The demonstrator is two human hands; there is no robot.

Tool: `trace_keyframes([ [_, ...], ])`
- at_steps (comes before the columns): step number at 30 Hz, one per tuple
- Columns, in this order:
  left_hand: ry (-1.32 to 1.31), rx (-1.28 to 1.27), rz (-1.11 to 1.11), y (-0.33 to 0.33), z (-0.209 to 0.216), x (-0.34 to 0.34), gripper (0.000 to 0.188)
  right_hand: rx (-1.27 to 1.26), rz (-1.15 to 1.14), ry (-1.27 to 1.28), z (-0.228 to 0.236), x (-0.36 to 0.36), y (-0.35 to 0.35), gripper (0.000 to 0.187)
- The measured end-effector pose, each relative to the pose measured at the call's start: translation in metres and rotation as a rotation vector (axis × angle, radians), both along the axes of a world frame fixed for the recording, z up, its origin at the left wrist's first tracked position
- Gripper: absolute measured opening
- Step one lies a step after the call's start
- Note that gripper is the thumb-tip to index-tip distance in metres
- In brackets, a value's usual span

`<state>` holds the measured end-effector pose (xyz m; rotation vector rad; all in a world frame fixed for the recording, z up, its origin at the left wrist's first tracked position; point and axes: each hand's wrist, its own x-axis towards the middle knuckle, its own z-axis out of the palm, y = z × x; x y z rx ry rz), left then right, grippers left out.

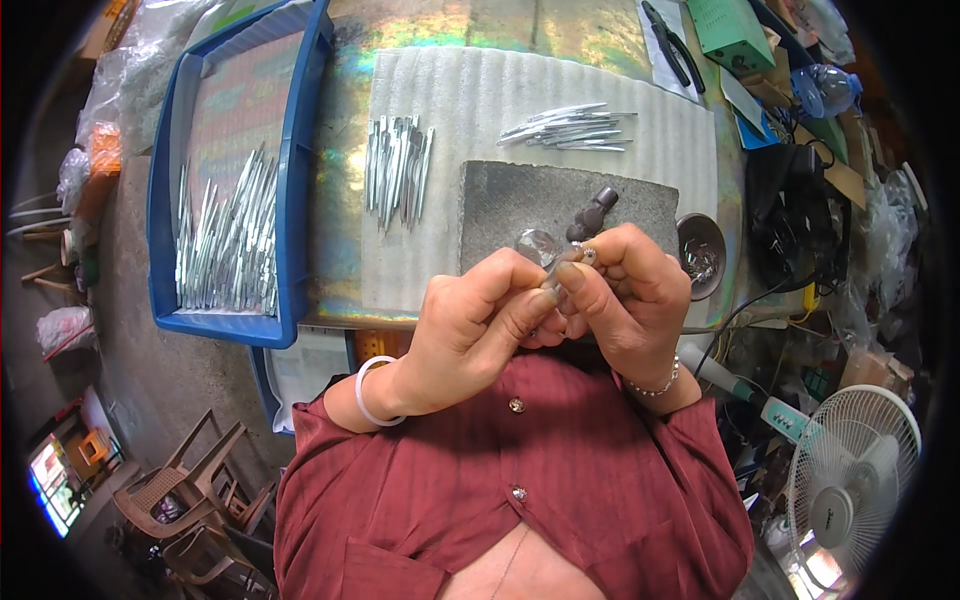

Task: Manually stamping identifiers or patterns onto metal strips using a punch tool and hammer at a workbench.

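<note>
Metal blades (398, 170) on white foam mat (450, 90), beyond both hands' fingers (520, 310).

Single head-worn fisheye view, looking steeply down, close over the workbench (350, 200), edges bent

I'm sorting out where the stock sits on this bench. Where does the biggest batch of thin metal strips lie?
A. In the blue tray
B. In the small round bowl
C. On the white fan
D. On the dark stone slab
A: the blue tray on the person's left holds by far the largest spread of metal strips; only two smaller bunches lie on the white foam sheet.
</note>
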<state>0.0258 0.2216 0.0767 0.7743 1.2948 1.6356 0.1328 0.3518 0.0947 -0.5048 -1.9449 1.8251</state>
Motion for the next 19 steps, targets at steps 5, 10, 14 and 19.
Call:
trace_keyframes([
  [5, 0.032, -0.012, -0.036, 0.001, -0.004, -0.001, 0.006, 0.006, 0.020, -0.055, -0.005, 0.001, 0.004, 0.013],
  [10, 0.036, -0.085, -0.128, -0.002, -0.001, -0.008, 0.007, -0.126, 0.120, -0.152, -0.004, -0.001, 0.009, 0.013],
  [14, -0.036, -0.187, -0.189, 0.001, -0.001, -0.018, 0.010, -0.385, 0.128, -0.148, -0.011, -0.009, 0.014, 0.015],
  [19, -0.244, -0.282, -0.355, 0.007, -0.007, -0.037, 0.014, -0.655, 0.207, -0.122, -0.035, -0.014, 0.026, 0.017],
])
